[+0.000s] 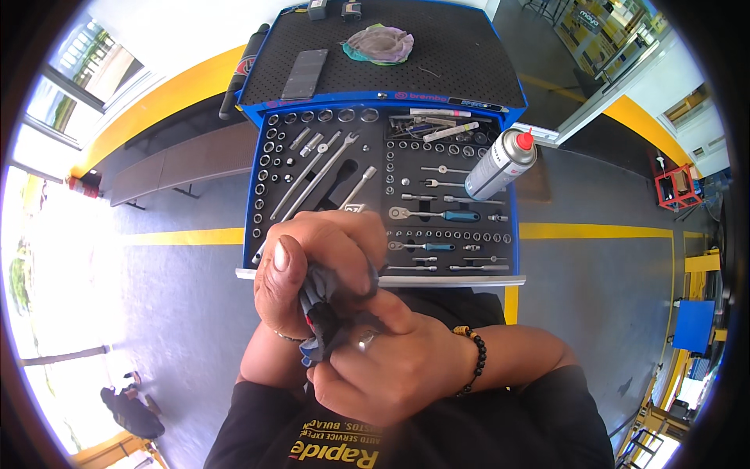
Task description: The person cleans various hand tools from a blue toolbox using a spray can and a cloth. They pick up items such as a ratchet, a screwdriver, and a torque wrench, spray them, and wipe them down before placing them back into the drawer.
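Both hands are closed together in front of my body, over the near edge of the tool drawer (437, 280). My left hand (316, 242) curls its fingers and thumb over a bunched dark grey cloth (319, 301). Just below, my right hand (398, 363) grips the lower part of this cloth. Small bits of red and blue show at its folds; whether something is wrapped inside is hidden. Past my hands, the open drawer holds sockets (346, 116), a teal-handled ratchet (433, 215), a smaller teal-handled ratchet (422, 246) and long wrenches (319, 178) in dark foam.
A spray can with a red cap (500, 166) stands on the drawer's right side. On the blue cabinet's top mat (445, 47) lie a phone (305, 74) and a crumpled rag (379, 44). A long bench (183, 164) stands left; a red stand (676, 187) is far right.
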Action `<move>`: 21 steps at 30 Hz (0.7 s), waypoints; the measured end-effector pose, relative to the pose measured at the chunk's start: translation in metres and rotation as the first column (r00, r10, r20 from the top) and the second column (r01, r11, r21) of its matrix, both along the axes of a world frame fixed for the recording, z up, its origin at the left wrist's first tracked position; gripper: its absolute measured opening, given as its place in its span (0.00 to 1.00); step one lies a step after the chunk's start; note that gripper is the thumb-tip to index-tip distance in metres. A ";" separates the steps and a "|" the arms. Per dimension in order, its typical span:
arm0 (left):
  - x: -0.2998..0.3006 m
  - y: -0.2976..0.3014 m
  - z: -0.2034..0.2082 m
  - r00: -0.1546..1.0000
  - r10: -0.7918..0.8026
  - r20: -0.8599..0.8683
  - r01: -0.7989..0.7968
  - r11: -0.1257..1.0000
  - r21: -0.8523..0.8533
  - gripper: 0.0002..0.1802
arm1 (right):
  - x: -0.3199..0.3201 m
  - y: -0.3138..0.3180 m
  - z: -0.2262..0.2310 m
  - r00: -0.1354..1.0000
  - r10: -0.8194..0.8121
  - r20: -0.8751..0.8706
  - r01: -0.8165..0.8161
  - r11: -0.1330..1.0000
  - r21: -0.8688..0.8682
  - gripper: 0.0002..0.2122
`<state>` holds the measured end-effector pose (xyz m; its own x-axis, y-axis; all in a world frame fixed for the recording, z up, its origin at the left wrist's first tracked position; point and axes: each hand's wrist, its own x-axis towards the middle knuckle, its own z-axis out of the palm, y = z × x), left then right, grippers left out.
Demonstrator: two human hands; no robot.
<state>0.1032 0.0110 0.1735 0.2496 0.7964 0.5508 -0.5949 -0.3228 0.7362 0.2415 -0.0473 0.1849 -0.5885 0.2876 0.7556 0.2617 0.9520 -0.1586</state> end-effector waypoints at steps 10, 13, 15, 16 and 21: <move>0.001 -0.001 -0.005 0.999 -0.014 0.037 0.014 1.000 -0.016 0.33 | 0.000 0.000 0.000 1.000 0.001 0.001 -0.001 1.000 -0.020 0.08; 0.002 0.000 -0.003 0.998 -0.022 0.052 0.023 1.000 -0.003 0.33 | 0.003 -0.002 0.001 0.999 0.025 -0.034 -0.027 0.998 -0.054 0.05; 0.000 0.000 -0.002 0.996 -0.057 0.066 0.058 0.998 -0.008 0.33 | 0.008 -0.002 0.002 0.998 0.022 -0.061 -0.026 0.998 -0.064 0.06; 0.000 0.000 -0.002 0.996 -0.050 0.069 0.050 0.999 0.002 0.33 | 0.012 -0.001 0.002 0.997 0.009 -0.072 -0.014 0.998 -0.062 0.07; 0.000 0.000 -0.002 0.994 -0.046 0.103 0.043 0.999 0.032 0.33 | 0.019 0.010 -0.001 0.968 -0.176 -0.180 0.167 0.984 -0.065 0.09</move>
<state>0.1030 0.0107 0.1713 0.2245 0.7690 0.5985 -0.6816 -0.3150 0.6604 0.2600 -0.0372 0.1838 -0.3790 0.4114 0.8289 0.3825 0.8853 -0.2645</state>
